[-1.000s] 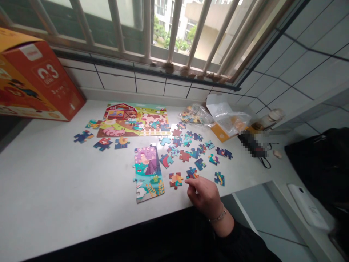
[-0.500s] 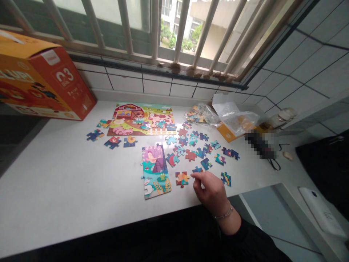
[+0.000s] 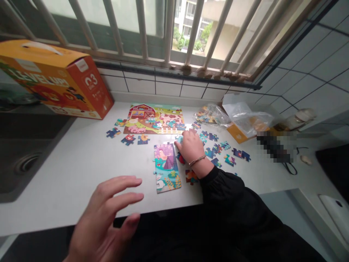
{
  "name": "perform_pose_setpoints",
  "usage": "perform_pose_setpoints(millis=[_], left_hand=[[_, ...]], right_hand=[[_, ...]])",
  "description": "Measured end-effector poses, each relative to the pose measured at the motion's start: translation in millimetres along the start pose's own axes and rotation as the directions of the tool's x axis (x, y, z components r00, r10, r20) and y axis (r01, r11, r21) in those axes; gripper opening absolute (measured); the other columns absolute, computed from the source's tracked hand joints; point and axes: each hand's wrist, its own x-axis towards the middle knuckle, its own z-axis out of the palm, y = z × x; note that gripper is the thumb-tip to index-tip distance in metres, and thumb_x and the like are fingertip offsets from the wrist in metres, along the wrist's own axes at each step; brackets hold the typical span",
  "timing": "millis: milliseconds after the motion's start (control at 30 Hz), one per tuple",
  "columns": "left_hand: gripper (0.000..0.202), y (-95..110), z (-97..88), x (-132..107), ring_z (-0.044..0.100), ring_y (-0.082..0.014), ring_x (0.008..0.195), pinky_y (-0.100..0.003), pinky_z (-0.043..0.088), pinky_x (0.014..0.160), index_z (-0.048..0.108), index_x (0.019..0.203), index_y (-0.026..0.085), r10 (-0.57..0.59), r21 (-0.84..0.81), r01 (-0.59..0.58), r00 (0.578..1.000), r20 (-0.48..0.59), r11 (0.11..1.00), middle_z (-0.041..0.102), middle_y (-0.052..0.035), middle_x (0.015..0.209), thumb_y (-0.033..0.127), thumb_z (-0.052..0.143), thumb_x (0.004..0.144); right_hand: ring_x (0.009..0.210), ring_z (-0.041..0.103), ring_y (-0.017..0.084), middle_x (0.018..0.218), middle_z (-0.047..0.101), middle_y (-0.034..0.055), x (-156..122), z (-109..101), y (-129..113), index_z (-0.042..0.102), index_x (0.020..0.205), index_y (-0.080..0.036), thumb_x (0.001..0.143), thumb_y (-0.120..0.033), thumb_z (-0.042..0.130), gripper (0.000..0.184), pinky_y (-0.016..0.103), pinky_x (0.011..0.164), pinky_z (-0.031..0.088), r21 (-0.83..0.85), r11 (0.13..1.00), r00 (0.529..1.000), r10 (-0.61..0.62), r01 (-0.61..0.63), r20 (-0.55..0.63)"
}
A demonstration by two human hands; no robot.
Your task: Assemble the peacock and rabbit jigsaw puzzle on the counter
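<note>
My right hand (image 3: 191, 145) is over the loose jigsaw pieces, its fingers curled down and closed at a light blue jigsaw piece (image 3: 179, 139); the fingertips are partly hidden. To its left lies a joined section of jigsaw (image 3: 167, 169) with a purple tent, a frog and a rabbit. An orange and brown piece (image 3: 190, 176) shows partly beneath my right wrist. My left hand (image 3: 111, 207) is raised over the counter's front edge, open and holding nothing, fingers spread toward the joined section. More loose pieces (image 3: 209, 152) are scattered right of my right hand.
Behind the pieces lies a farm picture (image 3: 152, 120) with several pieces on its lower edge. A plastic bag of pieces (image 3: 208, 115) and an opened orange box (image 3: 240, 133) are at the back right. A large orange box (image 3: 79, 87) stands back left, beside a dark sink (image 3: 29, 160).
My right hand has moved from beside the orange and brown piece up and left to the light blue piece. My left hand has come into view. The view has shifted left.
</note>
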Motion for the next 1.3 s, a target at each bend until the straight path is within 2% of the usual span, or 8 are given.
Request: perform_pose_setpoints(millis=[167, 300, 433, 533, 633, 900, 1167, 1300], left_hand=[[0.015, -27.8, 46.6, 2.0, 0.072, -0.0271, 0.119, -0.044, 0.060, 0.100, 0.068, 0.119, 0.027, 0.006, 0.004, -0.006, 1.000, 0.011, 1.000, 0.074, -0.0087, 0.127, 0.020, 0.065, 0.106], [0.012, -43.3, 63.8, -8.5, 0.074, -0.0265, 0.114, -0.043, 0.058, 0.099, 0.068, 0.118, 0.024, 0.001, 0.057, -0.003, 0.999, 0.038, 0.998, 0.077, -0.0086, 0.121, 0.020, 0.064, 0.107], [0.013, -41.6, 66.7, -9.3, 0.074, -0.0262, 0.112, -0.044, 0.056, 0.100, 0.067, 0.120, 0.024, -0.014, 0.088, 0.011, 0.999, 0.032, 0.996, 0.078, -0.0079, 0.118, 0.020, 0.064, 0.108], [0.014, -40.0, 67.1, -8.7, 0.073, -0.0258, 0.110, -0.044, 0.056, 0.099, 0.065, 0.120, 0.023, -0.043, 0.093, 0.044, 0.999, -0.006, 0.995, 0.077, -0.0081, 0.116, 0.018, 0.063, 0.108], [0.015, -40.6, 68.4, -9.3, 0.072, -0.0268, 0.111, -0.046, 0.056, 0.101, 0.065, 0.122, 0.023, -0.071, 0.108, 0.073, 0.997, -0.020, 0.992, 0.077, -0.0083, 0.117, 0.019, 0.064, 0.107], [0.022, -39.2, 69.7, -9.9, 0.072, -0.0293, 0.119, -0.048, 0.054, 0.105, 0.065, 0.128, 0.023, -0.097, 0.110, 0.088, 0.993, 0.071, 0.990, 0.077, -0.0098, 0.126, 0.021, 0.063, 0.107], [0.022, -39.9, 69.8, -9.7, 0.071, -0.0287, 0.117, -0.048, 0.053, 0.104, 0.065, 0.128, 0.023, -0.102, 0.122, 0.093, 0.992, 0.070, 0.988, 0.077, -0.0097, 0.126, 0.019, 0.059, 0.107], [0.020, -40.1, 70.4, -10.6, 0.072, -0.0284, 0.116, -0.047, 0.052, 0.104, 0.065, 0.128, 0.022, -0.117, 0.116, 0.109, 0.991, 0.065, 0.987, 0.077, -0.0095, 0.125, 0.021, 0.059, 0.108]], right_hand=[[0.116, 0.064, 0.034, 0.120, 0.071, 0.0198, 1.4, 7.9, 10.9, 0.064, 0.125, -0.015, 0.098, -0.032, 0.076, 0.034, 0.045, 0.102, 0.053, 0.092, 0.995, 0.998, -0.046, 0.050, -0.046], [0.114, 0.064, 0.036, 0.119, 0.071, 0.0204, -1.1, -4.5, 16.1, 0.064, 0.129, -0.011, 0.096, -0.027, 0.074, 0.037, 0.048, 0.104, 0.053, 0.098, 0.988, 0.988, -0.110, 0.121, -0.106], [0.116, 0.066, 0.035, 0.123, 0.071, 0.0180, -23.1, -25.4, 3.0, 0.062, 0.133, -0.014, 0.098, -0.026, 0.071, 0.038, 0.050, 0.106, 0.054, 0.219, 0.923, 0.944, -0.285, 0.317, -0.168], [0.115, 0.069, 0.030, 0.124, 0.073, 0.0116, -54.2, -32.1, -18.8, 0.059, 0.138, -0.021, 0.097, -0.026, 0.075, 0.045, 0.044, 0.102, 0.058, 0.430, 0.757, 0.859, -0.501, 0.492, -0.101], [0.118, 0.071, 0.029, 0.128, 0.075, 0.0097, -83.8, -29.3, -39.6, 0.055, 0.144, -0.025, 0.093, -0.024, 0.080, 0.056, 0.042, 0.101, 0.060, 0.536, 0.650, 0.791, -0.610, 0.538, -0.054], [0.117, 0.073, 0.028, 0.126, 0.079, 0.0071, -104.8, -22.2, -46.7, 0.051, 0.150, -0.026, 0.087, -0.022, 0.087, 0.073, 0.043, 0.104, 0.060, 0.610, 0.641, 0.794, -0.607, 0.466, 0.030], [0.121, 0.072, 0.029, 0.132, 0.079, 0.0069, -106.8, -15.7, -44.2, 0.049, 0.154, -0.027, 0.088, -0.023, 0.088, 0.077, 0.044, 0.106, 0.059, 0.635, 0.623, 0.787, -0.616, 0.456, 0.038], [0.120, 0.072, 0.028, 0.131, 0.078, 0.0072, -107.2, -15.1, -42.4, 0.049, 0.155, -0.026, 0.089, -0.022, 0.088, 0.076, 0.043, 0.106, 0.060, 0.635, 0.607, 0.794, -0.607, 0.479, -0.019]])
